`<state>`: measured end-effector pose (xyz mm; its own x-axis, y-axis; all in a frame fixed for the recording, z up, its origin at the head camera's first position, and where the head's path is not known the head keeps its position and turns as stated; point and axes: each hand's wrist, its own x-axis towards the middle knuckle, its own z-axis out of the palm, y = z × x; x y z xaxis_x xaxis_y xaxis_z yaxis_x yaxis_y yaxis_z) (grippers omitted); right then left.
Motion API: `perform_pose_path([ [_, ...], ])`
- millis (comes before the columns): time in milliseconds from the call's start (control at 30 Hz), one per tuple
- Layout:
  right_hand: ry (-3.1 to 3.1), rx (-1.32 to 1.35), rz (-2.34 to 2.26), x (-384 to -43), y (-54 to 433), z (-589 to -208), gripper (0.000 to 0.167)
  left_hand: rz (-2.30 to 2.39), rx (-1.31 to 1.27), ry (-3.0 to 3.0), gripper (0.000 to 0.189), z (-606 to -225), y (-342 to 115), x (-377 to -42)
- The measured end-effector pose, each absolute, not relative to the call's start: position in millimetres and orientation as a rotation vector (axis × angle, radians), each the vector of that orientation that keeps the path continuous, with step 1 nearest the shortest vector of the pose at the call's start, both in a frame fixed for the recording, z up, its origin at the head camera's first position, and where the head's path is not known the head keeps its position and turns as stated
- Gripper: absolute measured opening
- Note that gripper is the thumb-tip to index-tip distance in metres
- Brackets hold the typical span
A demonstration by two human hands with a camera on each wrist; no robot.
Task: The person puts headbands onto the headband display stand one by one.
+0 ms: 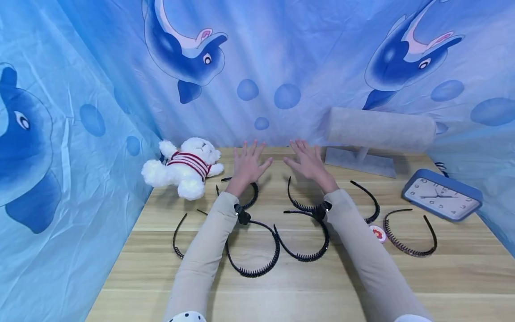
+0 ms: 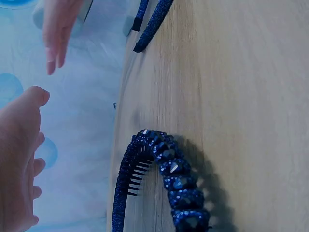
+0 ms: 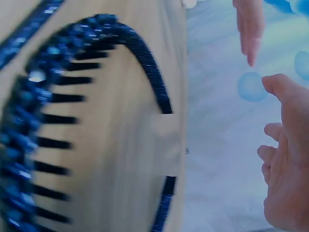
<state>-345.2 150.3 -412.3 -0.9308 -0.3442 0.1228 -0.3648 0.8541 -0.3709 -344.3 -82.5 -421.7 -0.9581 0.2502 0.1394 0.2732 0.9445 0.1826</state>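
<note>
Both hands are spread with straight fingers near the back edge of the wooden table, holding nothing. My left hand (image 1: 247, 169) is beyond a dark headband (image 1: 255, 197), partly hidden by that arm. To its right, my right hand (image 1: 309, 164) is beyond another headband (image 1: 299, 205). Between the forearms lie two more toothed headbands, one at left (image 1: 257, 273) and one at right (image 1: 310, 258). Close up, the left wrist view shows a glittery, beaded headband (image 2: 181, 184). In the right wrist view, a headband (image 3: 161, 92) has long comb teeth.
More headbands lie at far left (image 1: 175, 248), beside the right forearm (image 1: 376, 210) and at far right (image 1: 418, 254). A round flower badge (image 1: 378, 233) is near the right sleeve. Around them are a white plush toy (image 1: 189, 166), a grey roll stand (image 1: 380, 129) and a blue clock (image 1: 442, 195).
</note>
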Motion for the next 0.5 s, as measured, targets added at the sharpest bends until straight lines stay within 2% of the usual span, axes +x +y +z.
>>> perform_pose_path([
  [267, -2.923, 0.628, 0.555, -348, 159, -369, 0.082, -0.338, -0.386, -2.972, 0.076, -419, -83, -344],
  [500, -2.826, 0.611, 0.647, -344, 203, -326, 0.083, -0.487, -0.412, -2.892, 0.077, -418, -76, -349],
])
